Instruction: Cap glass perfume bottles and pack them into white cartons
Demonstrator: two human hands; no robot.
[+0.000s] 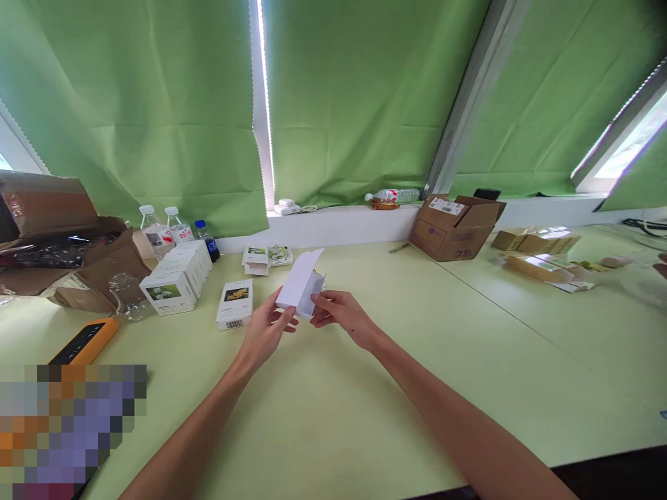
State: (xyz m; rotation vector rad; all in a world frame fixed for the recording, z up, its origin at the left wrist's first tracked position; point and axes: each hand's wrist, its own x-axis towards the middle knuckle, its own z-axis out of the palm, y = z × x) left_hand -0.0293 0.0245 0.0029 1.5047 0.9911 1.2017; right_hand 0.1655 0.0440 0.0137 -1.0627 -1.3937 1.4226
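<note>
Above the pale green table I hold a small white cardboard box (299, 279), tilted, with its flap raised. My left hand (268, 323) grips its lower left side, thumb on the near edge. My right hand (336, 312) pinches the right side, its thumb on the inner panel. Something yellowish shows behind the box's right edge, too covered to make out. Just left of my left hand lies a flat white box (235, 304) with a yellow picture and a barcode. Beyond my hands are a small open white box (256, 260) and a round clear packet (279, 254).
A row of white boxes (169, 292), a clear plastic bottle (126, 297) and a large open carton (99, 264) stand left, near an orange-edged device (88, 342). A brown carton (453, 226) is at the back right. Yellowish boxes (536, 240) lie far right.
</note>
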